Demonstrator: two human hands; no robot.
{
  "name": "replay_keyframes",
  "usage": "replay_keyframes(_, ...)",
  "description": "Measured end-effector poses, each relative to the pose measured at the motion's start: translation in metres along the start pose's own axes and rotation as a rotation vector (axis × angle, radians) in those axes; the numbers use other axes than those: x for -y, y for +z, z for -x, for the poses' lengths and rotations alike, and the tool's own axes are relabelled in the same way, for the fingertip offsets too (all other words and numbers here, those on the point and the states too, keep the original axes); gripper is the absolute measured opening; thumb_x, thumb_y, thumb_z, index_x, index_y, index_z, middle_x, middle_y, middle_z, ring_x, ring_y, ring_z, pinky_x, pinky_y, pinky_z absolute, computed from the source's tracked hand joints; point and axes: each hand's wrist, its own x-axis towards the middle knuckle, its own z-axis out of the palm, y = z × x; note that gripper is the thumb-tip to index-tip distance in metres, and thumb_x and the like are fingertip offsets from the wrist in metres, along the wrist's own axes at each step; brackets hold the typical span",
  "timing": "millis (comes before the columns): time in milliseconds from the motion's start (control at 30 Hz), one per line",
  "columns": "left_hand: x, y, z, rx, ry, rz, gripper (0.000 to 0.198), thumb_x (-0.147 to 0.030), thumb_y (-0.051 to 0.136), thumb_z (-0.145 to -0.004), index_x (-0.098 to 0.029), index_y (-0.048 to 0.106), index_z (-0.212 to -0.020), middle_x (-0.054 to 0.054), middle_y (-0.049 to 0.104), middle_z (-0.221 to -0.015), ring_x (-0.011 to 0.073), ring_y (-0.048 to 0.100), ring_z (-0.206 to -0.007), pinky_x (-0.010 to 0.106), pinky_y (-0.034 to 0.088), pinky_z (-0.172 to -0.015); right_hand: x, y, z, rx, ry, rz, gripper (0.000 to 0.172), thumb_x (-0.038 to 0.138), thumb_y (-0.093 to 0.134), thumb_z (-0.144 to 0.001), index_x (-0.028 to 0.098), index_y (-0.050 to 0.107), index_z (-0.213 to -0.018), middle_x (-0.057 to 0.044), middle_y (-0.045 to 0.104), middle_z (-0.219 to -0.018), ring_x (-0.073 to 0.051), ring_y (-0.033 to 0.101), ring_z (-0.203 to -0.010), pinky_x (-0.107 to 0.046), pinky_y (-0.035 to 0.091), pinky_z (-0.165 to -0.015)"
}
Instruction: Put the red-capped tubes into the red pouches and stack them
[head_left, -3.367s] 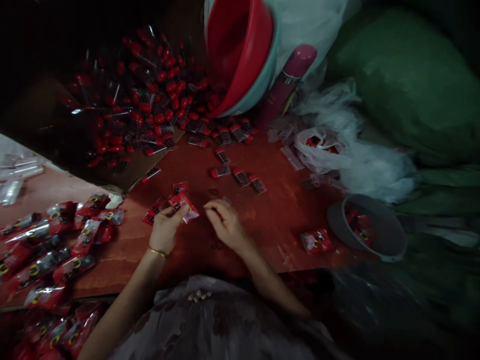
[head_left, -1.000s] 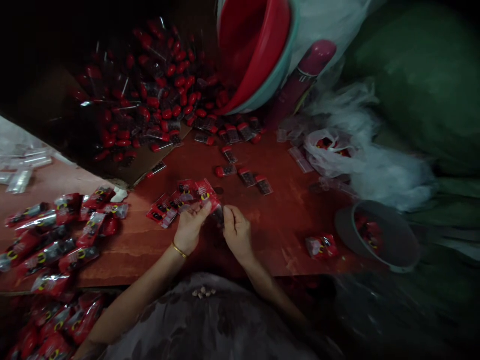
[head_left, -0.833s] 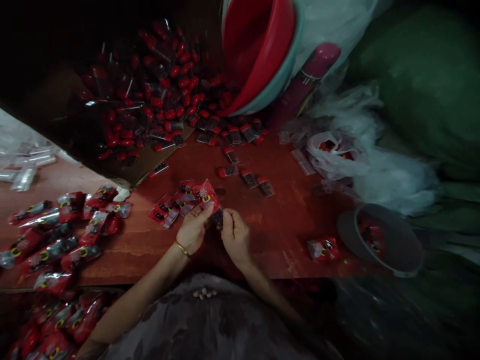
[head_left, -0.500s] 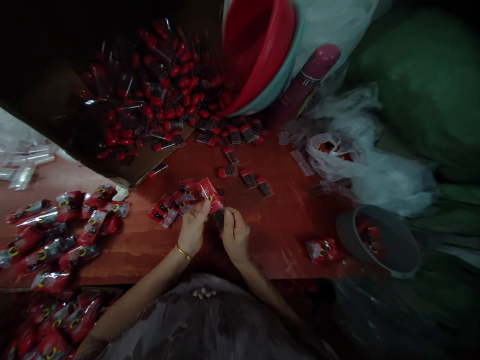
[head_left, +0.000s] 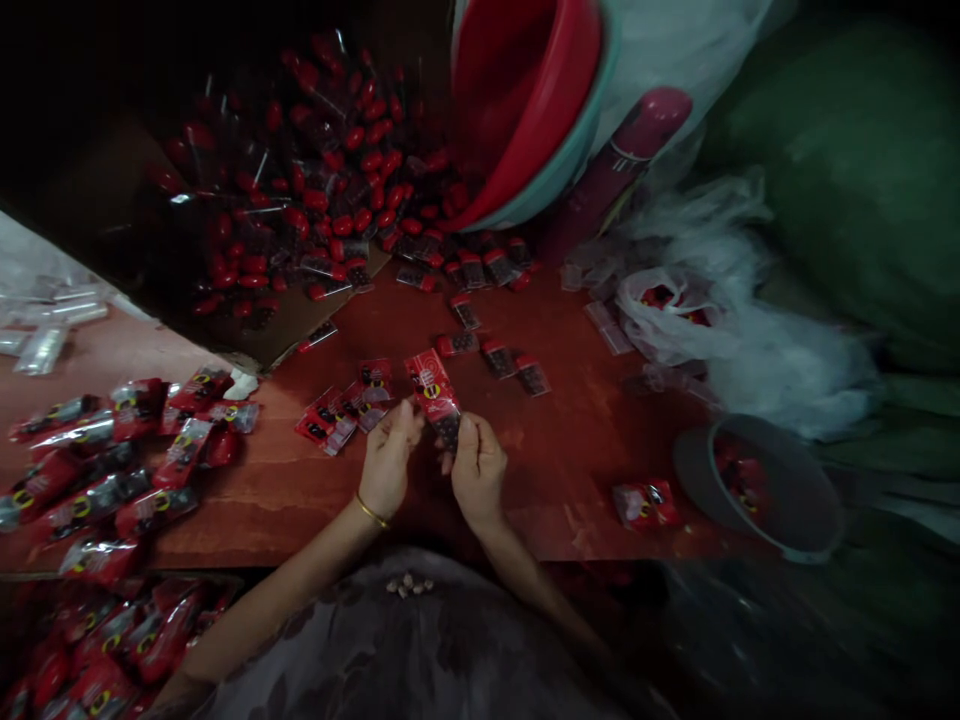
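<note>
In the head view a small red printed packet point(head_left: 433, 387) is tilted over the table, its dark, see-through lower end toward me. My right hand point(head_left: 478, 465) pinches that lower end between thumb and fingers. Close by the packet's left edge is my left hand point(head_left: 388, 450), fingers curled together; whether it grips anything is hidden. Just left of it lie several similar red packets point(head_left: 330, 418) on the table. Beyond my hands are several small clear boxes with red caps point(head_left: 498, 358) and dark contents.
An opened cardboard box point(head_left: 247, 350) spills many red-capped boxes. A red basin point(head_left: 555, 90) leans there beside a pink bottle point(head_left: 622, 150). Filled red packets point(head_left: 135, 410) pile at left. A grey tub point(head_left: 795, 500) and plastic bags point(head_left: 787, 350) stand at right.
My left thumb has come off the face of the packet, baring its print. My right hand still holds the packet's lower end and has shifted slightly right.
</note>
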Motion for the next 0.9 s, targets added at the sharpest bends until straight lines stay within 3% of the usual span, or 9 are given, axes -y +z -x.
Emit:
replay_keyframes(133, -0.001, -0.01, -0.013, 0.09, -0.091, -0.081, 0.034, -0.049, 0.067, -0.066, -0.015, 0.065, -0.067, -0.002, 0.058, -0.055, 0.0077, 0.049, -0.049, 0.022, 0.04, -0.053, -0.001, 0.0, 0.002, 0.025, -0.011, 0.026, 0.029, 0.038, 0.032, -0.092, 0.018, 0.052, -0.086, 0.005, 0.055, -0.054, -0.007, 0.047, -0.037, -0.019, 0.039, -0.042)
replay_keyframes(233, 0.002, -0.012, -0.014, 0.116, -0.085, -0.202, 0.029, -0.042, 0.072, -0.063, -0.013, 0.066, -0.068, -0.001, 0.061, -0.059, 0.0076, 0.05, -0.052, 0.021, 0.04, -0.054, 0.001, 0.0, 0.002, 0.006, -0.012, 0.074, 0.03, 0.037, 0.033, -0.091, 0.018, 0.054, -0.084, 0.007, 0.05, -0.047, -0.008, 0.047, -0.036, -0.018, 0.039, -0.042)
replay_keyframes(333, 0.002, -0.01, -0.011, 0.093, -0.031, -0.27, 0.028, -0.04, 0.072, -0.064, -0.013, 0.066, -0.067, 0.0, 0.061, -0.059, 0.0083, 0.05, -0.054, 0.021, 0.04, -0.054, 0.004, -0.002, -0.002, 0.039, 0.028, 0.027, 0.032, 0.039, 0.033, -0.091, 0.018, 0.053, -0.078, 0.006, 0.052, -0.049, -0.007, 0.046, -0.036, -0.018, 0.037, -0.039)
replay_keyframes(467, -0.006, -0.009, -0.015, 0.005, -0.001, -0.145, 0.032, -0.045, 0.068, -0.066, -0.014, 0.061, -0.06, -0.005, 0.05, -0.05, 0.0049, 0.039, -0.045, 0.02, 0.032, -0.046, 0.005, -0.006, -0.007, 0.125, 0.118, -0.077, 0.036, 0.044, 0.033, -0.09, 0.018, 0.052, -0.076, 0.004, 0.057, -0.053, -0.006, 0.044, -0.034, -0.018, 0.034, -0.036)
replay_keyframes(567, -0.017, -0.011, -0.026, -0.041, 0.047, -0.167, 0.029, -0.04, 0.074, -0.06, -0.014, 0.062, -0.06, -0.005, 0.052, -0.053, 0.005, 0.043, -0.048, 0.019, 0.035, -0.049, 0.001, -0.009, -0.007, 0.159, 0.129, -0.063, 0.035, 0.045, 0.035, -0.09, 0.017, 0.054, -0.079, 0.003, 0.059, -0.054, -0.007, 0.046, -0.035, -0.018, 0.036, -0.038)
replay_keyframes(767, -0.037, -0.013, -0.046, -0.242, 0.057, -0.044, 0.037, -0.041, 0.079, -0.046, -0.016, 0.055, -0.056, -0.006, 0.053, -0.053, 0.0061, 0.048, -0.048, 0.021, 0.042, -0.054, -0.013, -0.019, -0.004, 0.165, -0.016, 0.19, 0.033, 0.04, 0.033, -0.092, 0.018, 0.058, -0.087, 0.0, 0.063, -0.059, -0.013, 0.059, -0.053, -0.023, 0.045, -0.055)
replay_keyframes(900, -0.037, -0.022, -0.045, -0.095, 0.109, -0.308, 0.03, -0.041, 0.071, -0.06, -0.016, 0.054, -0.058, -0.007, 0.046, -0.051, 0.0054, 0.039, -0.046, 0.019, 0.032, -0.047, -0.023, -0.027, -0.014, 0.077, -0.151, 0.529, 0.036, 0.035, 0.033, -0.091, 0.017, 0.063, -0.086, -0.009, 0.067, -0.077, -0.02, 0.059, -0.074, -0.033, 0.044, -0.071)
